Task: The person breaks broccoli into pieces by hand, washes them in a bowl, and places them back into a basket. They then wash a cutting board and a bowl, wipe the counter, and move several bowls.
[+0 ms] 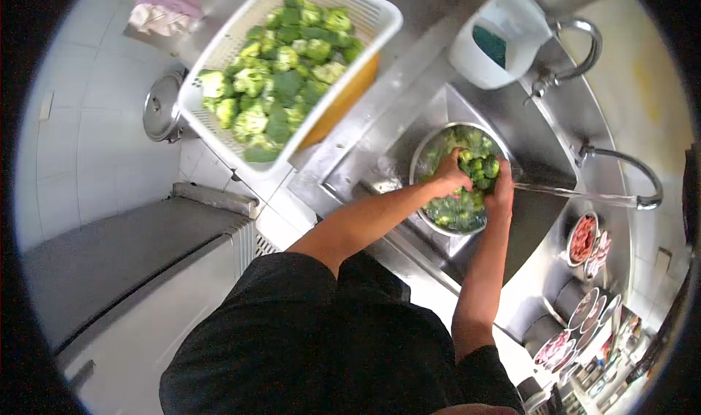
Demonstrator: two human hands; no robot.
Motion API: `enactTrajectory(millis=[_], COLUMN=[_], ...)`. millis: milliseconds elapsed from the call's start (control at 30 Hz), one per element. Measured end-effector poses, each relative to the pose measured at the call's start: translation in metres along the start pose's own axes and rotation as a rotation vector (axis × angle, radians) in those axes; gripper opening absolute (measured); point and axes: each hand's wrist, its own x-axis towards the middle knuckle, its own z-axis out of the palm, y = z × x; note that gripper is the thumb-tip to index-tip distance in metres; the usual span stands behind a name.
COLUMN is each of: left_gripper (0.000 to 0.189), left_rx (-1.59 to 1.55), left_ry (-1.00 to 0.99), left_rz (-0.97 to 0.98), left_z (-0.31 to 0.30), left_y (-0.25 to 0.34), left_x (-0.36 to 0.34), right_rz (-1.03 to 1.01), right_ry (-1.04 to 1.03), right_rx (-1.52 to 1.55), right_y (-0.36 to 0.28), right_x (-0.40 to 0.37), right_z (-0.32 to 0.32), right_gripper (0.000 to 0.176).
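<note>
Both my hands are cupped around a bunch of green broccoli florets [478,169] over a round metal bowl [415,163] standing in the sink. My left hand [447,175] closes on the bunch from the left, and my right hand [502,188] from the right. More florets sit in water in the bowl around my fingers. Water [562,191] streams from the curved faucet [646,196] toward my right hand. Up and left of the bowl, a white plastic basket [391,20] holds many cut broccoli florets [281,71].
A white container [467,50] with something dark green inside stands near a second faucet [591,50]. At right are a bowl of reddish meat [582,240] and several other containers. A lidded metal pot [161,108] stands by the left wall, with a grey-topped counter [131,247] below it.
</note>
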Motion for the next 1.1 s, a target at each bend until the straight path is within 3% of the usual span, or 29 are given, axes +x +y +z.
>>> enactTrajectory(millis=[33,167,233,300,367,433,500,533,567,600,633,667,700,733,767,833,967,1100], left_gripper=[0.096,0.086,0.08,0.082,0.077,0.082,0.107,0.119,0.123,0.115,0.11,0.105,0.101,0.08,0.065,0.058,0.056,0.058], left_rx=[0.012,0.113,0.122,0.075,0.133,0.121,0.2,0.221,0.251,0.389,0.513,0.637,0.763,1.041,0.994,0.934,0.806,0.849], left_ry=[-0.02,-0.019,0.127,0.026,0.105,0.092,0.122,0.199,0.181,0.33,0.414,0.494,0.572,0.726,0.54,0.468,-0.131,-0.279], left_rz=[0.022,0.176,0.37,0.472,0.547,0.507,0.478,0.452,0.318,0.266,0.309,0.355,0.406,0.591,0.657,0.769,0.526,0.307], left_z=[-0.008,-0.057,-0.089,-0.138,-0.184,-0.228,-0.267,-0.288,-0.305,-0.313,-0.318,-0.319,-0.316,-0.297,-0.271,-0.218,-0.113,-0.044], left_y=[0.016,0.085,0.118,0.165,0.205,0.238,0.261,0.264,0.27,0.27,0.267,0.265,0.263,0.256,0.257,0.234,0.171,0.095], left_x=[-0.017,-0.073,-0.098,-0.129,-0.156,-0.171,-0.177,-0.162,-0.164,-0.16,-0.156,-0.152,-0.146,-0.154,-0.172,-0.16,-0.106,-0.009], right_rz=[-0.02,-0.087,-0.155,-0.223,-0.304,-0.276,-0.264,-0.115,-0.083,-0.046,-0.008,0.025,-0.019,-0.061,-0.1,-0.119,-0.119,-0.217], right_ry=[0.058,-0.039,-0.075,-0.149,-0.201,-0.348,-0.331,-0.336,-0.291,-0.243,-0.193,-0.294,-0.272,-0.248,-0.219,-0.113,0.301,0.524], right_rx=[-0.002,0.02,0.007,0.032,0.148,0.189,0.125,0.077,-0.051,-0.176,-0.299,-0.293,-0.285,-0.275,-0.267,-0.186,-0.275,-0.639], right_y=[-0.004,-0.05,-0.07,-0.083,-0.079,-0.072,-0.059,-0.067,-0.065,-0.064,-0.065,-0.066,-0.065,-0.061,-0.055,-0.049,-0.019,0.02], right_x=[-0.002,-0.047,-0.069,-0.075,-0.066,-0.049,-0.026,-0.053,-0.056,-0.056,-0.054,-0.053,-0.052,-0.049,-0.049,-0.059,-0.052,-0.018], right_z=[0.014,0.123,0.191,0.259,0.314,0.362,0.396,0.413,0.417,0.418,0.414,0.402,0.385,0.364,0.341,0.284,0.133,-0.003], right_gripper=[0.036,0.034,0.032,0.033,0.032,0.03,0.033,0.04,0.045,0.05,0.057,0.066,0.063,0.061,0.058,0.05,0.034,0.031])
